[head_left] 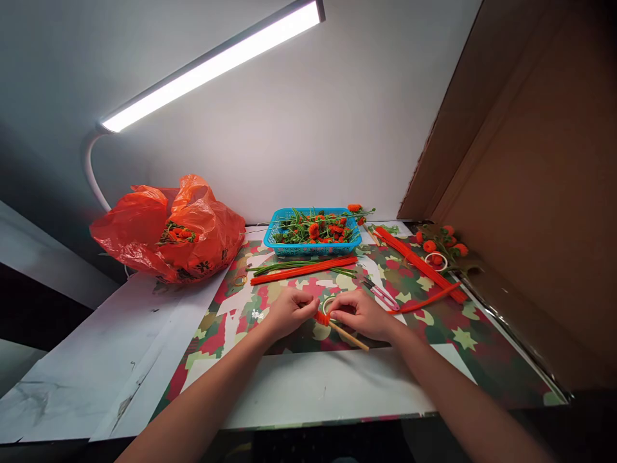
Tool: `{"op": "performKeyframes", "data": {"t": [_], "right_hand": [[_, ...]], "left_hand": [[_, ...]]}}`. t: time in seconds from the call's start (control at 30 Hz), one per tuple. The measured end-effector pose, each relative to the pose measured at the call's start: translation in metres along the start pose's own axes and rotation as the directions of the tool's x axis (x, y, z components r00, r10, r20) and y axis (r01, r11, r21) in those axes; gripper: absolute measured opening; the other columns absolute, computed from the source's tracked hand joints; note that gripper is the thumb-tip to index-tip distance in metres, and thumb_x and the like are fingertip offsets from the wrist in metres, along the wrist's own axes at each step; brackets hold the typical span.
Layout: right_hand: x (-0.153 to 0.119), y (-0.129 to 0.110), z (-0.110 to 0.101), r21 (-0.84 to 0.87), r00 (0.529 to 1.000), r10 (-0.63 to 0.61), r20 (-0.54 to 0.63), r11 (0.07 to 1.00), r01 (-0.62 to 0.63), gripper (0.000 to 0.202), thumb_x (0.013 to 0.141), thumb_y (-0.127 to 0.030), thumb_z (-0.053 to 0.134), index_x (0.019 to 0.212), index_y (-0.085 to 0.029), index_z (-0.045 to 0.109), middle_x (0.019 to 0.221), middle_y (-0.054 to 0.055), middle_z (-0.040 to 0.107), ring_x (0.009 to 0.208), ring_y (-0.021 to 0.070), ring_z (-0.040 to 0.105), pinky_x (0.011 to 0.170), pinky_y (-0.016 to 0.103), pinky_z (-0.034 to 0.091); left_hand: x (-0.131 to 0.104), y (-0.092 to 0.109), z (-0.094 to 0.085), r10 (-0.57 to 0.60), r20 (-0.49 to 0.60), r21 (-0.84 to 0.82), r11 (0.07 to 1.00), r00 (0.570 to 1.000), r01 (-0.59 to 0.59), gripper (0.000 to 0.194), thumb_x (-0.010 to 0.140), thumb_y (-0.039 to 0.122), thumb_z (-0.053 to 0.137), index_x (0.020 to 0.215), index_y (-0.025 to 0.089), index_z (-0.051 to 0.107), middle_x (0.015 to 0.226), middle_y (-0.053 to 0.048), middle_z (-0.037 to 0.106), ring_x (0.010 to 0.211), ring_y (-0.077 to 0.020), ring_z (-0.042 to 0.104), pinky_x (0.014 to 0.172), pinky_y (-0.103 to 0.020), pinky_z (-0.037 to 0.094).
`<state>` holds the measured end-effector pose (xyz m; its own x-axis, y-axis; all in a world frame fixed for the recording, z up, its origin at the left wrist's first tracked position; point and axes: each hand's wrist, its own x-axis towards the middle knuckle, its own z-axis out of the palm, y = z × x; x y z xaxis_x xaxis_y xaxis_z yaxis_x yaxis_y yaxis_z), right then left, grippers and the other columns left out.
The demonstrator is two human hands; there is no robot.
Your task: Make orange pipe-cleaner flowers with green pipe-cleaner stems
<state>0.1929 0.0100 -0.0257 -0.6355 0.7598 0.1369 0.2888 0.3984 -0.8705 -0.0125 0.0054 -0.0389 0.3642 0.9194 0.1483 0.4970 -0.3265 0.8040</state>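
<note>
— Where are we with our hands?

— Both meet at the middle of the mat (448, 334), near its front edge. Our left hand (289, 310) is curled, fingertips pinched on the end of the orange stem (322, 317); our right hand (361, 314) is closed around the stick (349, 336), which pokes out toward us at a slant.

— Why so close together?

— We'd judge that the stem is being wound on the stick, so one hand steadies while the other pinches the fuzzy end (the grip itself is partly hidden by our fingers). A pale ring (328, 302) lies just behind the knuckles.

— And how does the stem look?

— Short, fuzzy, bright orange, bunched into a small tuft right between the two hands; how many turns it has we cannot tell.

— The rest seems laid out for reach.

— Yes: spare stems (303, 269), orange and green, lie in a row just beyond our hands, the basket (284, 247) of finished pieces behind them, scissors (383, 294) beside the right hand, more orange lengths to the right, and the bag (193, 238) off to the left under the lamp (212, 64).
</note>
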Motion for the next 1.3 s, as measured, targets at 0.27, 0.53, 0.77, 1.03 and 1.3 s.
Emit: {"op": "performKeyframes", "data": {"t": [0.27, 0.53, 0.77, 1.03, 1.3], "right_hand": [[0.001, 0.006, 0.008, -0.286, 0.965, -0.120, -0.235, 0.957, 0.050, 0.016, 0.079, -0.011, 0.058, 0.071, -0.020, 0.068, 0.067, 0.000, 0.066, 0.062, 0.0126, 0.056, 0.059, 0.024, 0.040], [0.001, 0.008, 0.014, -0.380, 0.913, -0.228, -0.338, 0.921, 0.089, 0.015, 0.082, -0.013, 0.058, 0.070, -0.019, 0.065, 0.063, -0.001, 0.061, 0.059, 0.0129, 0.053, 0.059, 0.025, 0.040], [0.001, 0.011, 0.019, -0.458, 0.876, -0.313, -0.366, 0.880, 0.123, 0.016, 0.082, -0.012, 0.057, 0.069, -0.020, 0.062, 0.065, -0.001, 0.064, 0.060, 0.0129, 0.054, 0.063, 0.027, 0.037], [0.000, 0.017, 0.024, -0.707, 0.748, -0.568, -0.345, 0.681, 0.191, 0.017, 0.087, -0.015, 0.051, 0.074, -0.018, 0.062, 0.062, 0.000, 0.063, 0.061, 0.0133, 0.053, 0.062, 0.030, 0.027], [0.001, 0.015, 0.024, -0.744, 0.749, -0.583, -0.314, 0.641, 0.187, 0.018, 0.088, -0.016, 0.051, 0.075, -0.018, 0.063, 0.061, 0.001, 0.063, 0.061, 0.0138, 0.053, 0.065, 0.030, 0.027]], "left_hand": [[0.002, 0.002, 0.002, -0.047, -0.136, 0.151, 0.986, 0.990, 0.068, 0.039, 0.080, 0.033, 0.044, 0.052, 0.019, 0.020, 0.051, 0.005, 0.017, 0.049, -0.0085, 0.017, 0.048, -0.026, 0.013], [0.002, 0.004, 0.002, -0.097, -0.156, 0.115, 0.987, 0.983, 0.116, 0.041, 0.081, 0.039, 0.043, 0.053, 0.019, 0.021, 0.052, 0.005, 0.018, 0.051, -0.0090, 0.018, 0.048, -0.026, 0.014], [0.003, 0.002, 0.003, -0.126, -0.143, 0.068, 0.988, 0.982, 0.137, 0.041, 0.081, 0.041, 0.043, 0.052, 0.019, 0.024, 0.052, 0.005, 0.019, 0.051, -0.0090, 0.019, 0.048, -0.026, 0.014], [0.003, 0.005, 0.002, -0.088, -0.200, 0.108, 0.988, 0.976, 0.111, 0.042, 0.082, 0.039, 0.043, 0.052, 0.019, 0.022, 0.053, 0.005, 0.017, 0.051, -0.0091, 0.018, 0.049, -0.026, 0.015], [0.002, 0.009, 0.003, -0.091, -0.289, 0.118, 0.984, 0.953, 0.130, 0.042, 0.082, 0.038, 0.044, 0.050, 0.018, 0.025, 0.051, 0.005, 0.020, 0.050, -0.0090, 0.020, 0.049, -0.026, 0.016]]}}
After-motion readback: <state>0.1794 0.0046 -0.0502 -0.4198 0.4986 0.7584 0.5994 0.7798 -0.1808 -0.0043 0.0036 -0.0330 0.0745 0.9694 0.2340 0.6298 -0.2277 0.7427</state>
